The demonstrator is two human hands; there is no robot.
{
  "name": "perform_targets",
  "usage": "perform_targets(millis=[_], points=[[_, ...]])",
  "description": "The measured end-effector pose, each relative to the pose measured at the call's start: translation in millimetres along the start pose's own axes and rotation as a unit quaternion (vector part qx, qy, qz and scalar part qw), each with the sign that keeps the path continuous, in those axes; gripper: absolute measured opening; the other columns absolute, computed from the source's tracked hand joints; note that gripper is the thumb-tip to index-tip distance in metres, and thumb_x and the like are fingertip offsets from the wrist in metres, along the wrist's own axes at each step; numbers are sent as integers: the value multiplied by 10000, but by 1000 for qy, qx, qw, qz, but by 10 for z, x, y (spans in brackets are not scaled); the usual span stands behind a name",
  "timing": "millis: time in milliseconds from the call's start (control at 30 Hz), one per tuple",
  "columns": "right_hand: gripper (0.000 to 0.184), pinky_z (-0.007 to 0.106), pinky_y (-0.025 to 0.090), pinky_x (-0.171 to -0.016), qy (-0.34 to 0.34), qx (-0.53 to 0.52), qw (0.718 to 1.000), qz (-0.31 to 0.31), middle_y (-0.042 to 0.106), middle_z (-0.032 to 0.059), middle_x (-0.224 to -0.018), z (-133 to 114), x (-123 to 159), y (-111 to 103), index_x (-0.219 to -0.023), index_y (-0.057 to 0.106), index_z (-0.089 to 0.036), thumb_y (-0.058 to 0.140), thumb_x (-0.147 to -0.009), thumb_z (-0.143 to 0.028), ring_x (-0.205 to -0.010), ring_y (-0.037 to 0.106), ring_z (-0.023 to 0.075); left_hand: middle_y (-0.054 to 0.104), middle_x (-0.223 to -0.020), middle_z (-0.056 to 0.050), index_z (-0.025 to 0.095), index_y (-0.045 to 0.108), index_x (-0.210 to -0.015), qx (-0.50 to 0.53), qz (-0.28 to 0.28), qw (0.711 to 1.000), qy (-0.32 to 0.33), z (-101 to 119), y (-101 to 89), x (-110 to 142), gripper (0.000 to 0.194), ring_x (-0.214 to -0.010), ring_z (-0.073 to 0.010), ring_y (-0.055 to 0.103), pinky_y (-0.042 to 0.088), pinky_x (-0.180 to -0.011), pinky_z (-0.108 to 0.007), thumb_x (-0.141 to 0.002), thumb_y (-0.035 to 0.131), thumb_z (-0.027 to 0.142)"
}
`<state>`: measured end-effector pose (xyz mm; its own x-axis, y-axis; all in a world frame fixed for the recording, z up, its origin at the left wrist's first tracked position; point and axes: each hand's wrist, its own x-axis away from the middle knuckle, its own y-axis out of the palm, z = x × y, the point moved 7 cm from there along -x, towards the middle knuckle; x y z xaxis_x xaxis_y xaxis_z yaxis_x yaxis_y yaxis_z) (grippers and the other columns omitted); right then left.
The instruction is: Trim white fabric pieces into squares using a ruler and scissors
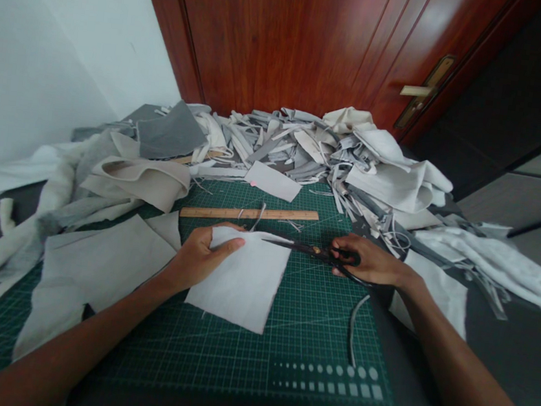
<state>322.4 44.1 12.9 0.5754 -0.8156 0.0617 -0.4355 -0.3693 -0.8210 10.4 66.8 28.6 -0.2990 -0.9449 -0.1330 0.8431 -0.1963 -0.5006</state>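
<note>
White fabric square point(241, 284) on a green cutting mat point(313, 345), pinched at its left edge by the left hand point(200, 260). Right hand point(366, 261) clenches black scissors point(307, 250), blades reaching over the square's top edge. Wooden ruler point(249, 214) lies just beyond; heaped fabric offcuts point(296, 147) rise behind, against a wooden door point(279, 41).

The right hand point(369, 261) hides most of the scissors' handles point(354, 259).
</note>
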Motion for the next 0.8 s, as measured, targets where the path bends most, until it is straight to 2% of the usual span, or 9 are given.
perform_targets(millis=[467,800], points=[[290,304,404,-683,2,8,1000,-5,596,10,-792,20,2,19,-807,549,-215,673,-892,-463,-725,534,180,802,-928,-38,177,765,-1012,2,-6,1000,12,-4,12,-4,287,-774,-204,726,594,-701,-273,-878,660,408],[296,303,391,-661,2,1,1000,-4,587,7,-764,-11,-2,5,-786,545,-221,673,-890,-466,-700,522,175,803,-916,-39,187,771,-1030,-6,-7,1000,6,1,16,0,303,-761,-208,726,591,-651,-265,-882,659,427]])
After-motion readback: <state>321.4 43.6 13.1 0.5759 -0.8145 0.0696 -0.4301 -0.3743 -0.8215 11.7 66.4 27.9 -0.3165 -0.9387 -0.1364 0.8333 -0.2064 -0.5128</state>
